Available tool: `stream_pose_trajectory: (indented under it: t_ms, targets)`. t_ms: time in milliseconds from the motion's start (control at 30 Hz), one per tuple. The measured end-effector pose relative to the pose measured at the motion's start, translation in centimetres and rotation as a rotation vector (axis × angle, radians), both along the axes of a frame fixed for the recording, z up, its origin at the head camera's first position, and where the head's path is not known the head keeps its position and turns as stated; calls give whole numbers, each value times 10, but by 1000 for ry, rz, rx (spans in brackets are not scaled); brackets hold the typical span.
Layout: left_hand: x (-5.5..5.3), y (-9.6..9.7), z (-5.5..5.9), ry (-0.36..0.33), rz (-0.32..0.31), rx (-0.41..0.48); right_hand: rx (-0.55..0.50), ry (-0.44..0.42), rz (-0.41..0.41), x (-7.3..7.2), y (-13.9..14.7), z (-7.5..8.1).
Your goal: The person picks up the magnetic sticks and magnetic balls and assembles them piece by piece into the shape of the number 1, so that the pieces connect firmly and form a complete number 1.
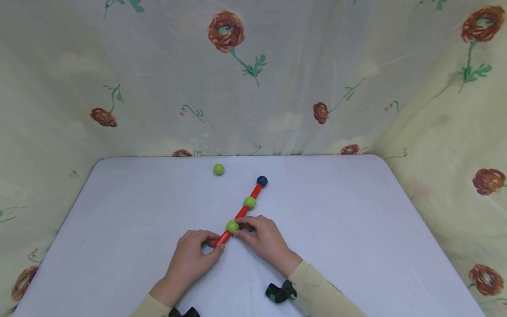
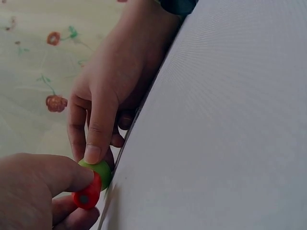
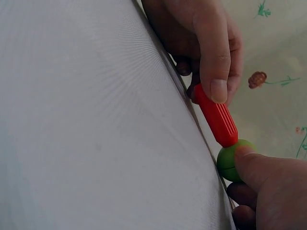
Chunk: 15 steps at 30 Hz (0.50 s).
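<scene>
A line of red sticks and balls slants across the white table. At its far end is a dark blue ball (image 1: pixel 262 181), then a red stick (image 1: pixel 256 191), a green ball (image 1: pixel 249 202), a second red stick (image 1: pixel 241 212) and a nearer green ball (image 1: pixel 232 226). My right hand (image 1: pixel 266 240) pinches this nearer ball between thumb and fingers. The nearest red stick (image 3: pixel 218 117), ribbed along its side, meets that ball. My left hand (image 1: pixel 194 255) pinches its near end. In the left wrist view, a grey spot shows on the stick's end face (image 2: pixel 84 199).
A loose green ball (image 1: pixel 218 169) lies near the table's back edge, left of the line. The white table (image 1: pixel 336 211) is bordered by a flowered cloth (image 1: pixel 158 66) behind and at the sides. Black wrist devices (image 1: pixel 280 292) sit by both sleeves.
</scene>
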<state>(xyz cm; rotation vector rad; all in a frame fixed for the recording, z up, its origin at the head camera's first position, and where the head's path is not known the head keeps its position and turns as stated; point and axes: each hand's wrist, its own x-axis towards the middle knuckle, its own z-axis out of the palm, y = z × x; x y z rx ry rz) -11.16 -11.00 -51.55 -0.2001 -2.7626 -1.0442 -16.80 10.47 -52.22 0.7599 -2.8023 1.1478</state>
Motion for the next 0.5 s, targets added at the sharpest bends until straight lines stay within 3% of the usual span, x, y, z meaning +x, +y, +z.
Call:
stream_pose_trajectory:
  t_ms: [133, 233, 333, 500]
  targets:
    - [-3, -3, 3, -70, -11, -7, -10, -1, 5, -1, 0, -1]
    - [-13, -9, 12, -169, -2, -4, -16, -1, 9, -1, 0, -1]
    - [-34, -20, 26, -229, 14, -4, -23, -4, 11, -1, 1, -2]
    - [-83, -35, 43, -223, -8, -66, -33, -4, 12, -2, 1, -4]
